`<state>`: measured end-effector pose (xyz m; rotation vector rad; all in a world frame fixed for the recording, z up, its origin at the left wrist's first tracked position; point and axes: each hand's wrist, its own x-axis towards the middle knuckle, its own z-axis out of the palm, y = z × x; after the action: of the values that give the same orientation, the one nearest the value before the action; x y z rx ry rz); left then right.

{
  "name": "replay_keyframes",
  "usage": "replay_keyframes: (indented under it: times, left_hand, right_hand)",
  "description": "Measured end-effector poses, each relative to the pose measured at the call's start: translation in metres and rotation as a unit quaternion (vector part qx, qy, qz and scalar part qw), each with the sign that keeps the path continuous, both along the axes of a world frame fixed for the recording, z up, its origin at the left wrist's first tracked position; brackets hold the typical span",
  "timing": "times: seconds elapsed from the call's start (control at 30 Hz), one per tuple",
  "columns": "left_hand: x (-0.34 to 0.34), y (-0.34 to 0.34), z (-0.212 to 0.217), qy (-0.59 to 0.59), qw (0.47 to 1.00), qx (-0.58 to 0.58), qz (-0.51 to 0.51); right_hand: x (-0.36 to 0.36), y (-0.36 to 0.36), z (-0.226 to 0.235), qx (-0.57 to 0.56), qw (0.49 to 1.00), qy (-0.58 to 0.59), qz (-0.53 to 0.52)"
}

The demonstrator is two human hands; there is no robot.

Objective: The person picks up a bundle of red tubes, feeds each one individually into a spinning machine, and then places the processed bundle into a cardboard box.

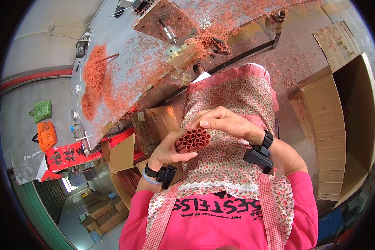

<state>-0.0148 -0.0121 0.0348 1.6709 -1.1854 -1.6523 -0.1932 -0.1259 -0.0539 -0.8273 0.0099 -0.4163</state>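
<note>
A large open brown carton (341, 125) is seen right of the table (125, 54); a red sign (66, 156) and smaller cartons (154, 125) lie below it.

Single head fisheye, looking steeply down, close above hands, apron.

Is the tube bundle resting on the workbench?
No, the bundle of red tubes is held up over the apron between the left hand and right hand, clear of the shaving-strewn workbench.

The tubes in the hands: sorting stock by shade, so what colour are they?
Reddish-orange tubes, hollow ends showing, seen in the head view.
</note>
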Motion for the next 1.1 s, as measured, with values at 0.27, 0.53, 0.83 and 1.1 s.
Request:
replay_keyframes:
  times: [0.27, 0.53, 0.83, 1.1]
  left_hand:
    - [0.011, 0.002, -0.003, 0.154, 0.974, 0.141, -0.082]
    - [0.001, 0.000, -0.012, 0.260, 0.943, 0.200, -0.052]
    - [-0.009, -0.001, -0.010, 0.242, 0.944, 0.223, 0.021]
    - [-0.011, -0.008, -0.012, 0.239, 0.945, 0.222, 0.027]
  right_hand:
    - [0.004, 0.001, -0.005, -0.061, 0.997, -0.047, 0.023]
    - [0.003, -0.004, 0.002, -0.259, 0.953, -0.071, -0.138]
    - [-0.005, 0.000, -0.003, -0.301, 0.931, 0.016, -0.205]
    - [-0.019, -0.010, -0.002, -0.196, 0.951, 0.031, -0.237]
